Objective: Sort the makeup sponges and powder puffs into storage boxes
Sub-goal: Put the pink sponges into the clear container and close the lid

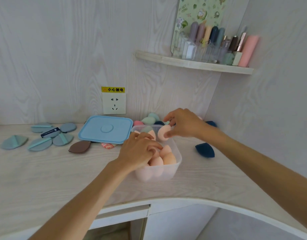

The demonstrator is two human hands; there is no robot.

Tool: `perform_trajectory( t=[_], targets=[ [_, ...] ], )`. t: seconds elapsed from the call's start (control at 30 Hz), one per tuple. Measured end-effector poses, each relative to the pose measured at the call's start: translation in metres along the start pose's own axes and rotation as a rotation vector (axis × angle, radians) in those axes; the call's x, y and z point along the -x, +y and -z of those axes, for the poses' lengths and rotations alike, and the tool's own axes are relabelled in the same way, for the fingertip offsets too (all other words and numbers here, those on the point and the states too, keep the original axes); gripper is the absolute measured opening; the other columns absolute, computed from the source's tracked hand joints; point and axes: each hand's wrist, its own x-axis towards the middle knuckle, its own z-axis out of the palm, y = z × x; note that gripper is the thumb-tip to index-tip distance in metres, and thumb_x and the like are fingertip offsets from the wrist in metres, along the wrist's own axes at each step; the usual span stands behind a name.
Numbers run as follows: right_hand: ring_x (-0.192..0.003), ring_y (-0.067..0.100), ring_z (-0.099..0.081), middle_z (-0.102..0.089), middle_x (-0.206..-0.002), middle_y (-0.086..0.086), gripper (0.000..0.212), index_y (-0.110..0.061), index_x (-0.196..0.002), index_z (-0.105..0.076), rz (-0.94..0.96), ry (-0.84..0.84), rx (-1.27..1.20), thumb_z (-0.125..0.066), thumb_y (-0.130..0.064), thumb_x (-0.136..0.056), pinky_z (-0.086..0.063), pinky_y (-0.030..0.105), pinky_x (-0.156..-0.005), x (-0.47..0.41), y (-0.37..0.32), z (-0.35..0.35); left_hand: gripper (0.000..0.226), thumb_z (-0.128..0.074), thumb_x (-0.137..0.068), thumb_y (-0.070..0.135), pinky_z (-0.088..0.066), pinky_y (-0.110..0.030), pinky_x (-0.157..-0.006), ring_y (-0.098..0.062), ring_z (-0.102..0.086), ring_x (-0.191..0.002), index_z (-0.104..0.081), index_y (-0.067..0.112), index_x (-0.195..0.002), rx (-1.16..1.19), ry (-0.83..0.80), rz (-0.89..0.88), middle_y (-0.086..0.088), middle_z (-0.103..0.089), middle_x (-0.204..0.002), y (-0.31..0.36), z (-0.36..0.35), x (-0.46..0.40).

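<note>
A clear plastic storage box (177, 163) stands in the middle of the desk and holds several pink and peach makeup sponges (168, 157). My left hand (138, 151) reaches into the box, its curled fingers on the sponges there. My right hand (182, 122) pinches a pale pink sponge (162, 132) just above the box's far rim. Behind the box lie loose green, pink and dark sponges (149, 120). A navy sponge (205, 150) lies to the right of the box. Several blue-grey powder puffs (40, 143) and a brown puff (80, 146) lie at the left.
A blue box lid (106, 129) lies left of the box, below a wall socket (114, 103). A small pink packet (108, 145) sits by the lid. A corner shelf (194, 64) above holds cosmetics. The desk's curved front edge (183, 200) runs below my arms.
</note>
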Motion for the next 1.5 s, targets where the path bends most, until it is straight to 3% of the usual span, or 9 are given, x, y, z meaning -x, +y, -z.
perform_trajectory(
  t=[0.17, 0.53, 0.73, 1.0, 1.23, 1.3, 1.37, 1.43, 1.5],
  targets=[
    [-0.09, 0.017, -0.048, -0.057, -0.092, -0.001, 0.039, -0.019, -0.098, -0.072, 0.11, 0.047, 0.284, -0.078, -0.043, -0.068, -0.038, 0.033, -0.07, -0.008, -0.002, -0.022, 0.039, -0.043, -0.09, 0.024, -0.029, -0.033, -0.104, -0.016, -0.038, -0.128, -0.06, 0.054, -0.108, 0.003, 0.009, -0.036, 0.013, -0.046, -0.137, -0.007, -0.006, -0.005],
    [-0.113, 0.023, -0.042, -0.049, -0.095, 0.0, 0.04, -0.016, -0.105, -0.056, -0.001, -0.253, 0.48, -0.072, -0.04, -0.076, -0.029, 0.034, -0.094, -0.028, -0.015, -0.021, 0.039, -0.04, -0.092, 0.022, -0.031, -0.034, -0.103, -0.018, -0.04, -0.126, -0.063, 0.049, -0.109, -0.034, 0.014, -0.062, 0.014, -0.05, -0.134, -0.007, -0.008, -0.007],
    [-0.127, 0.021, -0.044, -0.049, -0.137, 0.001, 0.046, -0.016, -0.13, -0.055, -0.115, -0.507, 0.146, -0.057, -0.039, -0.09, -0.034, 0.033, -0.102, -0.025, -0.007, 0.005, 0.043, -0.038, -0.091, 0.02, -0.033, -0.036, -0.102, -0.021, -0.04, -0.124, -0.059, 0.051, -0.113, 0.002, -0.009, -0.045, 0.013, -0.05, -0.133, -0.003, -0.002, -0.003],
    [-0.095, 0.019, -0.052, -0.062, -0.102, 0.001, 0.046, -0.017, -0.111, -0.065, -0.087, -0.223, 0.215, -0.067, -0.049, -0.079, -0.033, 0.032, -0.083, -0.025, 0.008, -0.024, 0.047, -0.038, -0.094, 0.021, -0.035, -0.037, -0.096, -0.027, -0.036, -0.125, -0.036, 0.037, -0.138, -0.137, -0.068, 0.011, 0.002, -0.041, -0.141, 0.011, 0.013, 0.004],
    [-0.084, 0.012, -0.056, -0.064, -0.095, -0.001, 0.033, -0.016, -0.099, -0.069, -0.074, -0.331, -0.004, -0.059, -0.045, -0.087, -0.042, 0.022, -0.076, -0.021, 0.022, -0.017, 0.05, -0.033, -0.096, 0.024, -0.031, -0.039, -0.101, -0.025, -0.031, -0.13, -0.03, 0.047, -0.14, -0.247, -0.139, -0.014, 0.002, -0.034, -0.145, 0.014, 0.02, 0.001],
    [-0.091, 0.008, -0.055, -0.063, -0.11, -0.003, 0.027, -0.017, -0.111, -0.068, -0.108, -0.27, -0.273, -0.056, -0.033, -0.092, -0.045, 0.024, -0.084, -0.022, 0.037, -0.001, 0.052, -0.035, -0.095, 0.023, -0.03, -0.038, -0.101, -0.024, -0.03, -0.131, -0.029, 0.048, -0.14, -0.226, -0.12, -0.011, 0.004, -0.033, -0.146, 0.013, 0.019, 0.002],
    [-0.101, 0.012, -0.055, -0.057, -0.127, 0.003, 0.029, -0.015, -0.12, -0.063, -0.203, 0.01, -0.452, -0.049, -0.012, -0.096, -0.044, 0.028, -0.091, -0.036, 0.068, 0.008, 0.053, -0.037, -0.094, 0.022, -0.029, -0.038, -0.102, -0.024, -0.029, -0.13, -0.03, 0.048, -0.14, -0.196, -0.088, -0.005, 0.006, -0.033, -0.145, 0.012, 0.016, 0.004],
    [-0.118, 0.022, -0.051, -0.049, -0.139, 0.008, 0.036, -0.013, -0.127, -0.057, -0.339, 0.209, -0.264, -0.042, -0.006, -0.095, -0.041, 0.027, -0.095, -0.055, 0.104, 0.006, 0.052, -0.037, -0.094, 0.022, -0.029, -0.037, -0.102, -0.024, -0.03, -0.129, -0.032, 0.048, -0.139, -0.187, -0.062, -0.011, 0.007, -0.034, -0.145, 0.012, 0.014, 0.004],
    [-0.13, 0.028, -0.04, -0.04, -0.147, 0.01, 0.046, -0.017, -0.141, -0.04, -0.427, 0.115, 0.001, -0.039, -0.01, -0.096, -0.034, 0.033, -0.106, -0.07, 0.129, -0.005, 0.052, -0.037, -0.094, 0.022, -0.029, -0.037, -0.102, -0.023, -0.03, -0.129, -0.033, 0.048, -0.139, -0.182, -0.048, -0.018, 0.007, -0.034, -0.144, 0.012, 0.013, 0.003]
  ],
)
